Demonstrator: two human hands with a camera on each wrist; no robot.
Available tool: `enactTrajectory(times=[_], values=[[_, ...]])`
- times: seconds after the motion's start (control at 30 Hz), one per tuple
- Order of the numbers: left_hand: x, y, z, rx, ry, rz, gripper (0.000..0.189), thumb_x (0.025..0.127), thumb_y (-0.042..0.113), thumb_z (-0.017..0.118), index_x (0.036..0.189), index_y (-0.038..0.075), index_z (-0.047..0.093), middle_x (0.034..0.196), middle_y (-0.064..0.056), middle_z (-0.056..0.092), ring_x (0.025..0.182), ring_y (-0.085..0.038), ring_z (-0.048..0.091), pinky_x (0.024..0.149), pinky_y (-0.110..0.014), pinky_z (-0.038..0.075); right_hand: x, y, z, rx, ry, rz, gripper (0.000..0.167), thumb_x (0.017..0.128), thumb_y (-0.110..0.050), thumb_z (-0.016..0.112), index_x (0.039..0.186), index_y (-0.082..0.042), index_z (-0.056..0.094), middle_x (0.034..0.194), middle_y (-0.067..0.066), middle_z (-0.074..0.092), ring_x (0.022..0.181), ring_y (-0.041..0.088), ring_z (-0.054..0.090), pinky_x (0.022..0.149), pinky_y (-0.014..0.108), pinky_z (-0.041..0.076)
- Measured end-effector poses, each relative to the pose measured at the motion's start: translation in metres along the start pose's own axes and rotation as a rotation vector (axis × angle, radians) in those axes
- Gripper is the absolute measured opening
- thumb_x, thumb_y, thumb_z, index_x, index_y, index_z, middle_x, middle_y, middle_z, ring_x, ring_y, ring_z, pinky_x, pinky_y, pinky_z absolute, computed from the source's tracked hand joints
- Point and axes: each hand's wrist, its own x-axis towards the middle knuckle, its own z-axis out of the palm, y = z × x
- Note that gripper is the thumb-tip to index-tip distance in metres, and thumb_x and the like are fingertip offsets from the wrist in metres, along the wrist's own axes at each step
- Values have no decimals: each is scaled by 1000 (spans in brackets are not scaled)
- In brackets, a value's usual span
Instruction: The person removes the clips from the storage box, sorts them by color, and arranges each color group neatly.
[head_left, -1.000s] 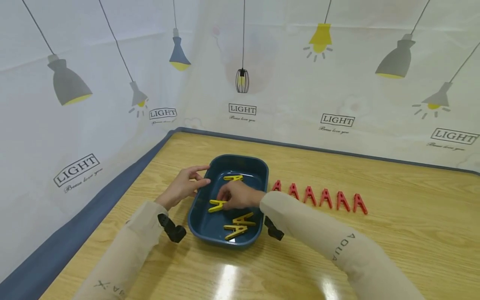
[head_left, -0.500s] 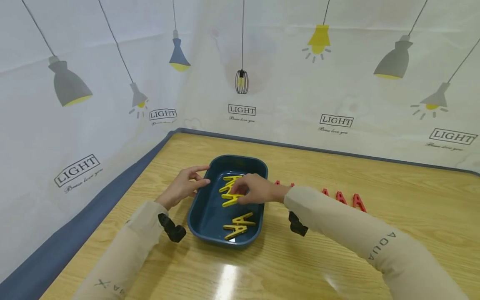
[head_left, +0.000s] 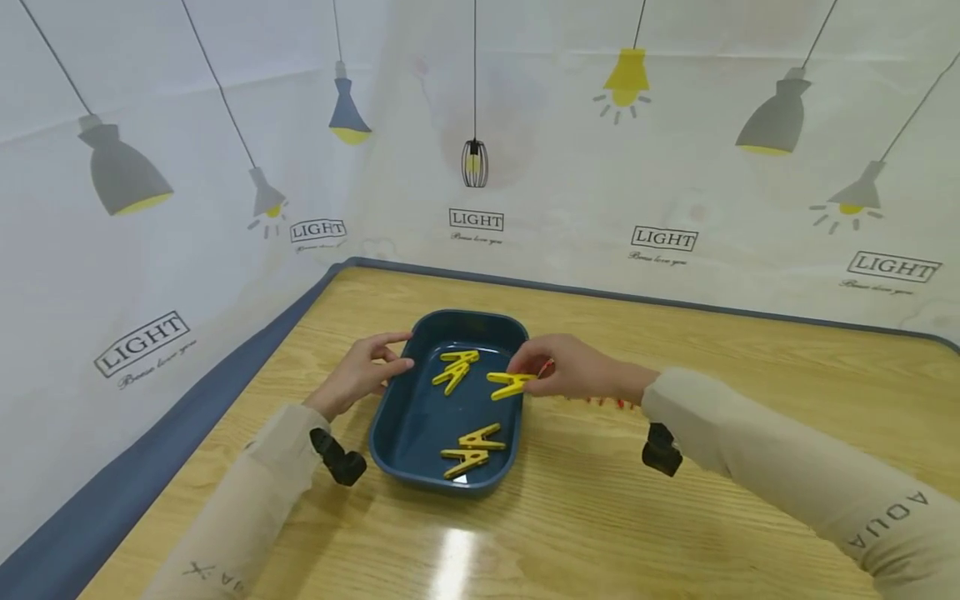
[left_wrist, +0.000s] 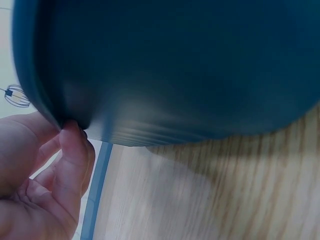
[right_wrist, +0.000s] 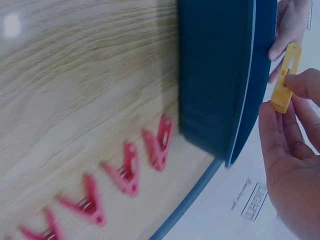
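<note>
My right hand (head_left: pixel 573 367) pinches a yellow clothespin (head_left: pixel 508 384) between thumb and fingers, just over the right rim of the dark blue tray (head_left: pixel 384 433). In the right wrist view that yellow clothespin (right_wrist: pixel 286 80) stands out near the fingertips. My left hand (head_left: pixel 360 375) holds the tray's left side, its thumb at the rim; the left wrist view has its fingers (left_wrist: pixel 72 155) against the tray wall. Inside the tray lie two yellow clothespins (head_left: pixel 453 371) toward the back and two yellow clothespins (head_left: pixel 471 450) near the front.
Right of the tray, several red clothespins (right_wrist: pixel 127 170) stand in a row on the wooden table (head_left: pixel 637 500); my right hand and forearm largely hide them in the head view. A white curtain (head_left: pixel 570 167) printed with lamps rises behind the table.
My right hand has moved right from the middle of the tray to its right rim, taking a yellow clothespin along. The left hand stays at the tray's left side.
</note>
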Motion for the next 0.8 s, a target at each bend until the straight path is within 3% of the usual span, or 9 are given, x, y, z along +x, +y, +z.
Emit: enactTrajectory(times=[0.37,0.8], values=[[0,-1,0,11,7,-7,50,87,21,57,134,13,40,89,-12,54,66,-18,50,58,-31,50,-34,22,-11,15,42,47,19,79,1,61,97,-1,63,93,7,60,81,17,57,71,27,49],[0,0,1,8,10,-14,48,87,20,57,133,16,41,88,-12,53,65,-19,49,56,-32,50,-41,49,20,16,0,77,16,76,3,64,92,-1,64,91,6,59,80,17,56,71,27,47]])
